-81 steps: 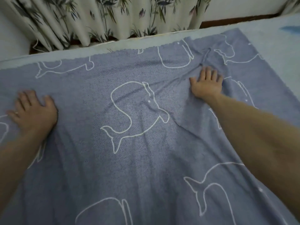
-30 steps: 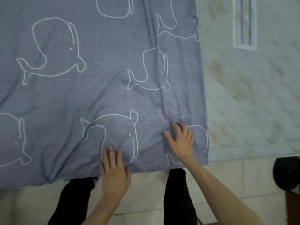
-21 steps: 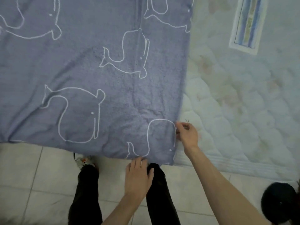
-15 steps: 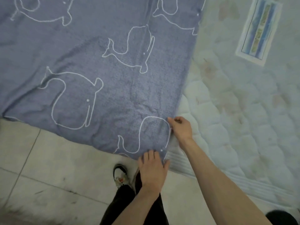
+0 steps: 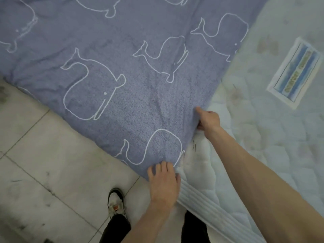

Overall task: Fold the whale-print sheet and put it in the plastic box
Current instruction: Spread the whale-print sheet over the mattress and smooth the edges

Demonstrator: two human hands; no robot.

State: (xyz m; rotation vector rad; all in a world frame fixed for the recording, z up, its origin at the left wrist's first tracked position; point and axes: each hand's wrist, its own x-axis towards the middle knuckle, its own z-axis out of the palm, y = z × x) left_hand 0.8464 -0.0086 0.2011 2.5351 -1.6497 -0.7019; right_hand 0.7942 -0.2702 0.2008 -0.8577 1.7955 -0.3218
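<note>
Whale-print sheet (image 5: 140,88) lies spread over the mattress (image 5: 263,146), its near corner at the bed's edge, looking soft, light and limp. From the head view, our right hand (image 5: 208,120) pinches the side edge while our left hand (image 5: 164,181) grips the corner, which we judge the best places to lift from.

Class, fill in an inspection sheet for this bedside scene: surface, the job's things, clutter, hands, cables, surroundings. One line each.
Surface: quilted white mattress, partly bare, with a sewn label.
Job's things: whale-print sheet spread flat, its near edge hanging over the mattress edge; plastic box not in view.
Clutter: nothing seen.
Hands: left hand at the sheet's near corner, grip unclear; right hand grips the sheet's side edge.
Cables: nothing seen.
Surroundings: scuffed tiled floor; one shoe and dark trouser legs.
</note>
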